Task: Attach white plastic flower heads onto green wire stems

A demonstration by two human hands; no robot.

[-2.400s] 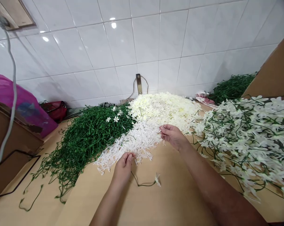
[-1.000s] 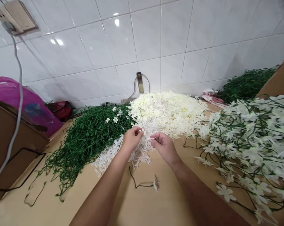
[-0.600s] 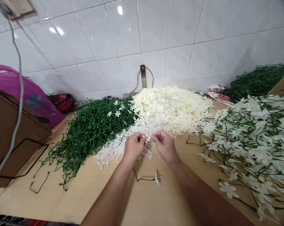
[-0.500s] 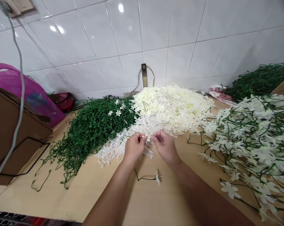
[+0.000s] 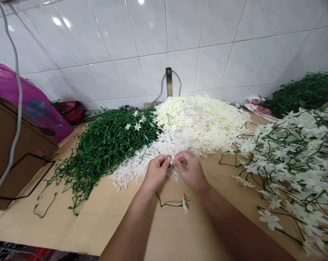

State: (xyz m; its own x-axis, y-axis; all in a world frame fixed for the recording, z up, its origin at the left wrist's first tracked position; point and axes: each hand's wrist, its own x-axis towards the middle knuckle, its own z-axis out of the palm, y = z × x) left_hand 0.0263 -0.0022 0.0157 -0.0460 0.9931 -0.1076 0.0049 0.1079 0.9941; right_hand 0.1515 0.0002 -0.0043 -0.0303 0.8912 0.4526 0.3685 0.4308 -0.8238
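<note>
Between my fingertips is a small white artificial flower (image 5: 172, 159), pinched from both sides. My left hand (image 5: 158, 170) grips it with thumb and forefinger, and my right hand (image 5: 190, 169) closes on its other side. Just beyond my hands spreads a heap of thin white stamens (image 5: 142, 159), with a mound of cream-white petals (image 5: 204, 116) behind it. A single flower on a green stem (image 5: 172, 205) lies on the table below my wrists. To the left is a tangled pile of green stems (image 5: 106, 145).
On the right lies a large pile of stemmed white flowers (image 5: 297, 163), with more green stems (image 5: 302, 90) behind. A cardboard box (image 5: 17, 145), a pink bag (image 5: 44, 105) and a hanging grey cable (image 5: 17, 90) are at the left. A tiled wall (image 5: 180, 32) backs the table.
My two hands have drawn slightly closer together around the small flower, which shows more clearly between the fingertips. The whole view has shifted a little; the piles look the same.
</note>
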